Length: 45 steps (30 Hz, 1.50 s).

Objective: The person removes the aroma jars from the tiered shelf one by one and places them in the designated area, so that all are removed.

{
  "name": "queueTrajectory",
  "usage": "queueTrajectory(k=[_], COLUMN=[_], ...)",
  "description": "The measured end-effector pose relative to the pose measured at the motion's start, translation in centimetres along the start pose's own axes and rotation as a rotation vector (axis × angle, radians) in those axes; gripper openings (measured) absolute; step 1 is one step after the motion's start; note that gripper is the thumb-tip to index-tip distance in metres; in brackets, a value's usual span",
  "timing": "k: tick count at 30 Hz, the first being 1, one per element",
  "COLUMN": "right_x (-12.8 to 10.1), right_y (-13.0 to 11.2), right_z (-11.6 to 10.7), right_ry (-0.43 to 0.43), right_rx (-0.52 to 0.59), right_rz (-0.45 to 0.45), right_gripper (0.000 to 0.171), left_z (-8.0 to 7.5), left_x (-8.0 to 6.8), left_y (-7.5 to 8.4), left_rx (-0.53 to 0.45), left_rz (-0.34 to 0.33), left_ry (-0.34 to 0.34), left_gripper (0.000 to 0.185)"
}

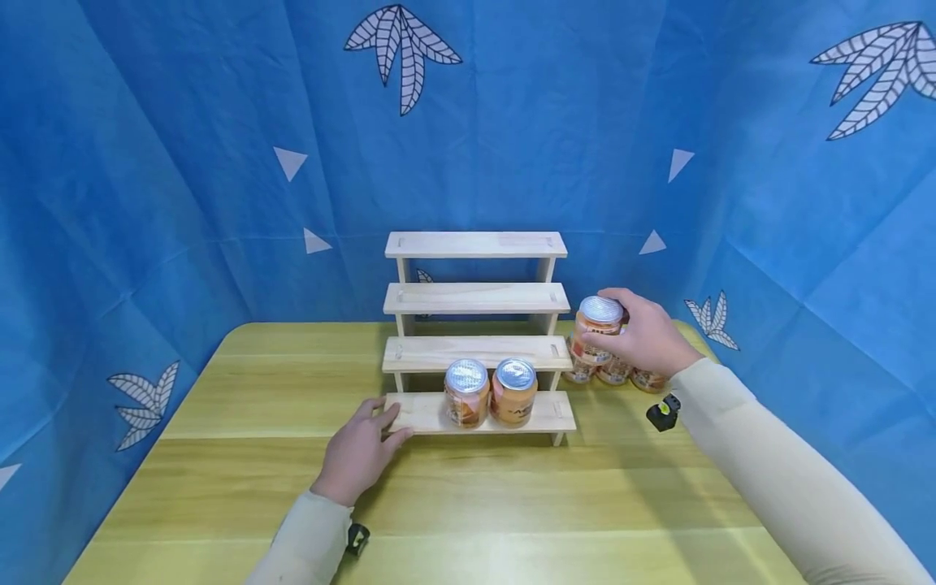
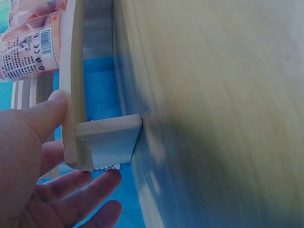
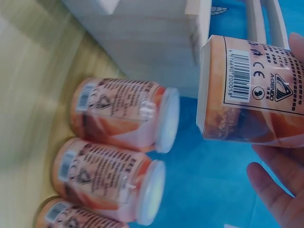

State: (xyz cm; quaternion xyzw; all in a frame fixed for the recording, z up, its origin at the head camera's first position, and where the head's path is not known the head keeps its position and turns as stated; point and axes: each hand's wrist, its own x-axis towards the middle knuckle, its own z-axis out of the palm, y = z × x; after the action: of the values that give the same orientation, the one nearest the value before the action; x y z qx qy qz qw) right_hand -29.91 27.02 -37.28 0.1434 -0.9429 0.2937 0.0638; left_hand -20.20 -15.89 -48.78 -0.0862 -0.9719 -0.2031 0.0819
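Observation:
My right hand grips a clear jar of orange contents, with a silvery lid and printed label, from its right side. In the right wrist view this jar is raised above several like jars standing on the table. My left hand rests at the left end of the lowest shelf of a stepped wooden rack. Its thumb and index finger touch the board, while the other fingers extend loosely past its end. Two jars stand side by side on that shelf, right of its middle.
Three higher shelves of the rack rise towards the back. The other jars stand just right of the rack, partly hidden by the right hand. A wood-grain table lies beneath, with blue patterned cloth behind and at both sides.

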Motion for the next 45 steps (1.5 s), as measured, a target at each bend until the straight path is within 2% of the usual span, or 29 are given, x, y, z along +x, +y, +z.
queueTrajectory(k=[15,27,31,45], right_x=[-1.5,-2.0,-2.5,-3.1], right_y=[1.9,3.3,3.8,4.9], right_z=[1.3,3.5,4.2,6.1], right_ry=[-0.026,-0.029,-0.032,0.004], right_rx=[0.018,0.036,0.003,-0.008], right_rz=[0.024,-0.001,0.003,-0.026], right_gripper=[0.086,0.084,0.085,0.073], left_z=[-0.3,-0.3,-0.4,-0.4], left_x=[0.1,0.0,0.0,0.0], left_y=[0.1,0.1,0.2,0.3], left_rx=[0.012,-0.010,-0.011,-0.016], left_rz=[0.005,-0.013,-0.009,-0.012], left_ry=[-0.006,-0.010,-0.009,-0.003], left_gripper=[0.058,0.058,0.058,0.058])
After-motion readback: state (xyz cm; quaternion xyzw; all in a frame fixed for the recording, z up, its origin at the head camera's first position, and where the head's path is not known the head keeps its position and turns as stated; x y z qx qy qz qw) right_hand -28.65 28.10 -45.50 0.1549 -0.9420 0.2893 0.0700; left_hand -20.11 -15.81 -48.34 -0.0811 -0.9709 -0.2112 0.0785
